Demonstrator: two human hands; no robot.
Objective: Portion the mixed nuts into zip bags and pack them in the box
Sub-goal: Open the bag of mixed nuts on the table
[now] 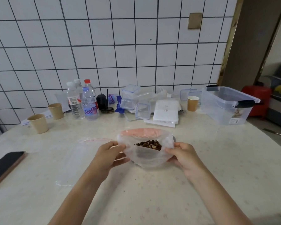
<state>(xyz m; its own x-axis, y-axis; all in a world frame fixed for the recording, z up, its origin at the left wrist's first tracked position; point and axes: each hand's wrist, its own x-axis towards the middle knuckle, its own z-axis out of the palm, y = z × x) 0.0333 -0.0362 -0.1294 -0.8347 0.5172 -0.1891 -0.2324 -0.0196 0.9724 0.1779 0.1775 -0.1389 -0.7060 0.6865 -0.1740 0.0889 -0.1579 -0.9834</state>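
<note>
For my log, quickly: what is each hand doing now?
Left hand: grips the left edge of the bag of nuts.
Right hand: grips the bag's right edge.

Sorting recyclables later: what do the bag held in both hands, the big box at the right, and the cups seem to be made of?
Bag: thin clear plastic film, judging by its crinkles and the nuts showing through. Big box: rigid transparent plastic, glossy. Cups: probably paper, with matte tan walls.
</note>
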